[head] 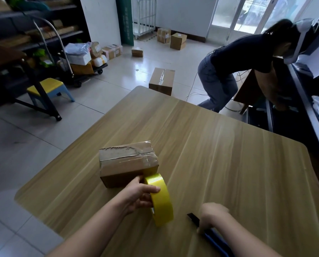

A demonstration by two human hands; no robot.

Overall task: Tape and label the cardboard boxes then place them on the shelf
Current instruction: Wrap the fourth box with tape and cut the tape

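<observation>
Tape roll (162,204) sits just beside the box (127,164), at its five o'clock, mid-counter (229,154). Left hand (142,193) fingers curl through it, likely to pull tape tight. Right hand (214,213) fingers wrap the knife (193,218), likely ready to cut.

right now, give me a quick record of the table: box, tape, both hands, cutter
box: cardboard box on the table, top seam taped
tape: yellow tape roll upright at the box's near corner
left: left hand grips the tape roll
right: right hand over the cutter, grip blurred
floor: another taped box beyond the table
</observation>
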